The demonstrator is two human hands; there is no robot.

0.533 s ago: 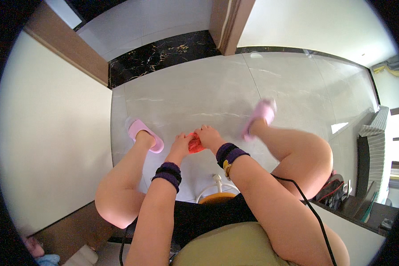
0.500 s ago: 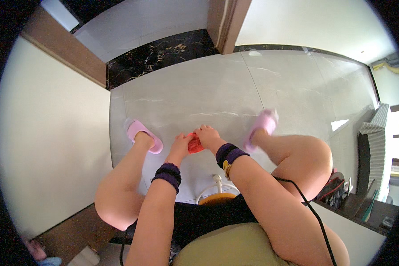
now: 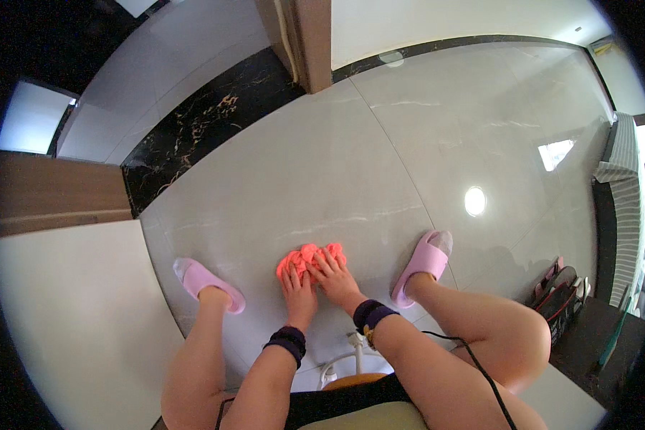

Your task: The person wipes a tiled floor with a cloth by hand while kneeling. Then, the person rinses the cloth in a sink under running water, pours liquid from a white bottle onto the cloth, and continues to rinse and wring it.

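My left hand (image 3: 300, 295) and right hand (image 3: 339, 282) are lying on the bunched pink-orange cloth (image 3: 309, 254). My fingers are spreading out, not wrapping around it; I can't tell if the tips are pinching. The cloth is sitting on the floor (image 3: 301, 179), between my left slipper (image 3: 203, 280) and right slipper (image 3: 421, 268). It is looking light, soft and floppy, so I'm guessing its thick folds are best for grabbing. The grey floor is shining, smooth, maybe slippery.

Striped cloth (image 3: 626, 222) hangs right; black marbled threshold (image 3: 206, 118) lies left.
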